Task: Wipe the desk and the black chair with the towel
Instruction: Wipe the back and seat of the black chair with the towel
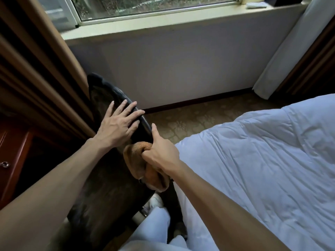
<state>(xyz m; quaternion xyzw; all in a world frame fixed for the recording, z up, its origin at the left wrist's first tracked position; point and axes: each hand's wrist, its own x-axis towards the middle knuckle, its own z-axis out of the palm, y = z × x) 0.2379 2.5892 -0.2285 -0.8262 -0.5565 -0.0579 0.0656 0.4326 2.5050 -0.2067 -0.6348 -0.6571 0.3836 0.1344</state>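
My trouser leg (155, 223) stands beside the black chair (108, 196). I lay my left hand (118, 124) flat on its top, fingers spread, likely to steady it. My right hand (161, 156) clenches the bunched towel (136, 160) against the chair's edge, thumb out, to wipe.

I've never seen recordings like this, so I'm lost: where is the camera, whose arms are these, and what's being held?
No machine here: a person wears one camera on the head, looking down at their own bare arms. The left hand lies flat, fingers spread, on the black chair. The right hand grips a bunched orange-brown towel against the chair's edge. Right of them is a white-covered bed; ahead, a window above patterned carpet.
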